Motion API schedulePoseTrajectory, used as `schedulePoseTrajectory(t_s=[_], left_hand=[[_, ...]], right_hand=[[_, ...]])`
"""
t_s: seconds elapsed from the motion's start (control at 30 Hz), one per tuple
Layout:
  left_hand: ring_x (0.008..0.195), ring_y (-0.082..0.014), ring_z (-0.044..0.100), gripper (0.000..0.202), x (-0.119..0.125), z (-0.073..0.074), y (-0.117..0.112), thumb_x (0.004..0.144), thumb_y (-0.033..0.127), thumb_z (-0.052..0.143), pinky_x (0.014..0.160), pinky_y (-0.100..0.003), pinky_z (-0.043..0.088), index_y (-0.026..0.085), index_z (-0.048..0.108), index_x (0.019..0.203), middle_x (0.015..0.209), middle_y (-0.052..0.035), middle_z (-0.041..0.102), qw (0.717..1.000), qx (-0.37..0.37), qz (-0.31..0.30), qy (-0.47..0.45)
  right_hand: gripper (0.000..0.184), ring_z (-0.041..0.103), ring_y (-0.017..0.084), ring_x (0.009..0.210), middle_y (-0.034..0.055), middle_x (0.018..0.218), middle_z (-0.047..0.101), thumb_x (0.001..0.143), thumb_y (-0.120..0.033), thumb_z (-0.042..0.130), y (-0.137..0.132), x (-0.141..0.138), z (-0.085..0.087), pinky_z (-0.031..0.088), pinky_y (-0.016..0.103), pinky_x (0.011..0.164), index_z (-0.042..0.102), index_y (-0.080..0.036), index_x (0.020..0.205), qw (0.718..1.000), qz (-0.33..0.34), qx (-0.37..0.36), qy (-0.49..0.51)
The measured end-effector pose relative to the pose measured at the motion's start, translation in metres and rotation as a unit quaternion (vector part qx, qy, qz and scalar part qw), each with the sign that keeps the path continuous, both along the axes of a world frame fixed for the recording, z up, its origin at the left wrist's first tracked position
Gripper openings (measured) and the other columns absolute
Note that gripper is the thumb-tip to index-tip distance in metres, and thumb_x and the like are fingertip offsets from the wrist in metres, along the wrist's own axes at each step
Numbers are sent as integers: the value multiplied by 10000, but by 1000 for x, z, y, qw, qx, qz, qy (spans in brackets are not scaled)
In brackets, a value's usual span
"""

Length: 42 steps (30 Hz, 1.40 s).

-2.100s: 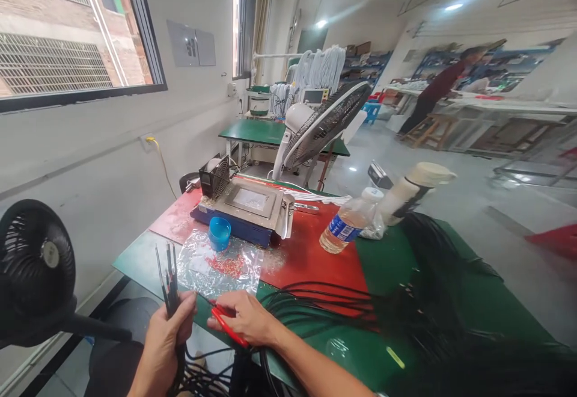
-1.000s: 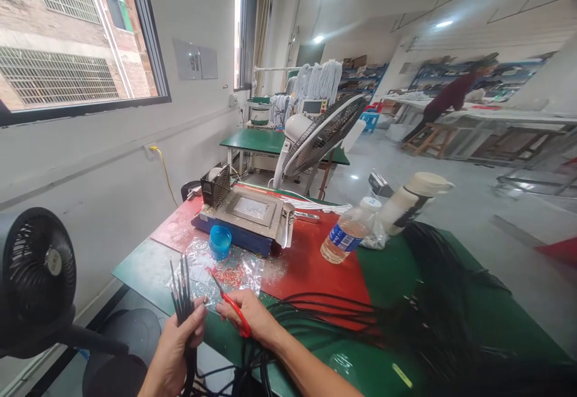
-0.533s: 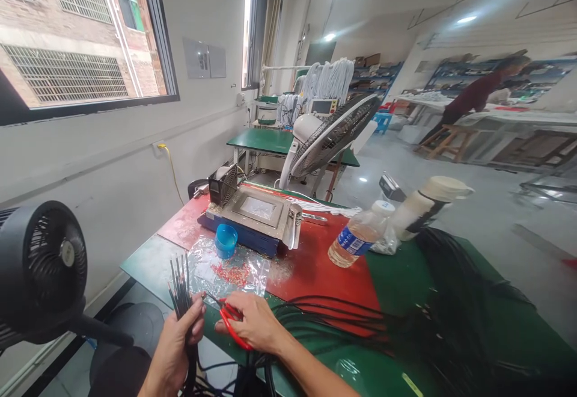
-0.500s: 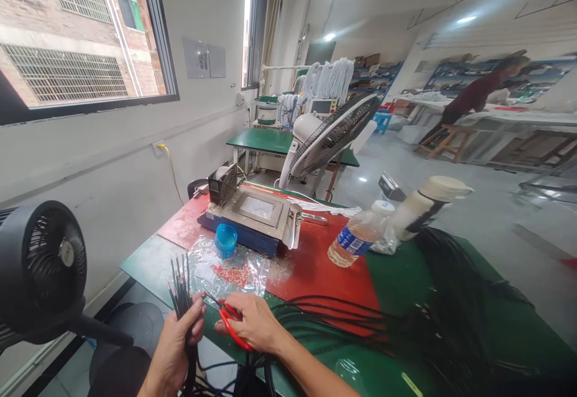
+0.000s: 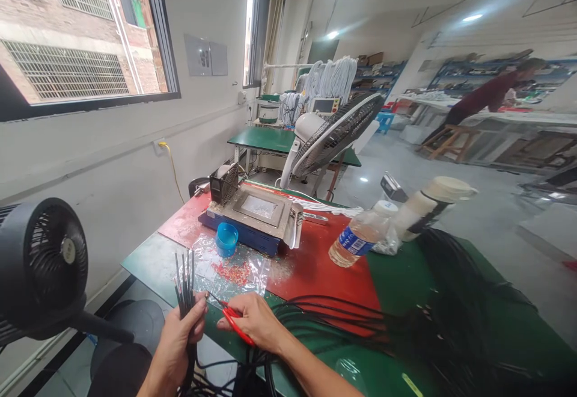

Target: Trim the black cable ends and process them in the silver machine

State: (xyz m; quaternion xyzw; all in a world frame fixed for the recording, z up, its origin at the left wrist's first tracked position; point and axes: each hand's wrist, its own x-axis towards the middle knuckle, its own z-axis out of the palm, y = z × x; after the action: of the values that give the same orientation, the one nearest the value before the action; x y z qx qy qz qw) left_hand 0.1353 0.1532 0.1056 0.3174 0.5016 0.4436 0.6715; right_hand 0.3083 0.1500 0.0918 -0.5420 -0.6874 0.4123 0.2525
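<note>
My left hand (image 5: 183, 331) is closed round a bundle of black cables (image 5: 185, 292), whose stripped ends stand up above the fist. Between its thumb and fingertip one cable end points to the right. In my right hand (image 5: 255, 322) is a pair of red-handled scissors or snips (image 5: 235, 323), the thin tip reaching toward that cable end. Whether the tip touches it I cannot tell. Just beyond the hands, small red and pale scraps (image 5: 232, 273) lie on a clear plastic sheet (image 5: 258, 278), next to a blue round cup (image 5: 226, 240).
A blue heated-plate device (image 5: 256, 210) with a small fan stands behind the cup. A bottle of liquid (image 5: 354, 242) and a pale flask (image 5: 433, 204) are to the right. Long black cables (image 5: 455, 301) cover the table's right side. A black fan (image 5: 49, 258) stands left; a person (image 5: 491, 93) leans over a far table.
The bundle in my left hand has shifted slightly right and up. The red tool's tip has drawn a little away from the left thumb. The view has moved slightly.
</note>
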Motion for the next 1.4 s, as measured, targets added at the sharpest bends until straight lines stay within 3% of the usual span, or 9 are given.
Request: schedulePoseTrajectory(t_s=[0.13,0.23,0.33,0.47,0.6,0.87,1.07,1.23,1.4], left_hand=[[425,-35,226,439,1,-1,-1,582,406,789,406,-176,130,86,658,853,464,78,376,1000,-11,2,-1],[439,-39,256,419,3,0,-3,570,396,801,408,-171,157,85,663,814,480,65,399,1000,-17,-7,-8],[445,-46,292,416,6,2,-8,539,381,822,408,-168,187,89,673,795,482,58,413,999,-28,-20,-8],[442,-51,315,390,10,2,-13,524,381,828,401,-171,205,99,676,747,471,43,448,999,-26,-46,-1],[449,-52,328,362,11,0,-15,545,387,818,406,-172,218,103,668,714,488,37,466,998,-14,-56,9],[438,-55,308,345,11,-2,-16,567,423,792,403,-177,209,115,666,660,458,40,443,998,-2,-47,33],[453,-55,292,322,12,-3,-16,643,427,746,410,-181,193,117,660,663,485,34,445,996,21,-84,20],[457,-56,302,323,13,-4,-18,661,427,736,411,-178,208,123,637,618,492,32,448,995,14,-95,12],[500,-61,389,268,13,-5,-20,671,390,744,443,-160,293,131,679,699,609,-3,551,997,-3,-80,-21]], right_hand=[[534,220,56,493,-63,499,237,715,-530,618,2,2,-2,133,237,474,317,-160,475,999,-14,-7,39],[511,243,50,477,-67,491,270,714,-564,603,4,2,-2,159,213,450,371,-161,505,990,-38,-35,131],[487,304,49,398,-73,446,351,709,-624,572,3,0,1,211,190,399,496,-154,603,960,-52,-122,245],[501,319,45,321,-71,405,399,676,-636,596,2,-4,4,235,180,337,531,-143,612,923,-48,-190,330],[484,337,39,312,-69,394,417,670,-604,629,1,-4,4,228,170,330,529,-137,594,918,-33,-203,339],[425,343,34,365,-74,420,412,669,-512,690,0,-2,1,227,175,367,516,-136,571,939,-8,-152,309],[472,333,38,294,-67,394,424,663,-595,624,-2,-8,7,183,163,292,535,-137,592,873,-48,-278,397],[419,344,40,297,-57,395,434,667,-525,649,-3,-9,4,184,162,289,538,-129,585,859,-54,-316,399],[376,358,31,329,-51,415,442,734,-470,600,-4,-15,-4,216,152,326,537,-125,599,834,-66,-344,426]])
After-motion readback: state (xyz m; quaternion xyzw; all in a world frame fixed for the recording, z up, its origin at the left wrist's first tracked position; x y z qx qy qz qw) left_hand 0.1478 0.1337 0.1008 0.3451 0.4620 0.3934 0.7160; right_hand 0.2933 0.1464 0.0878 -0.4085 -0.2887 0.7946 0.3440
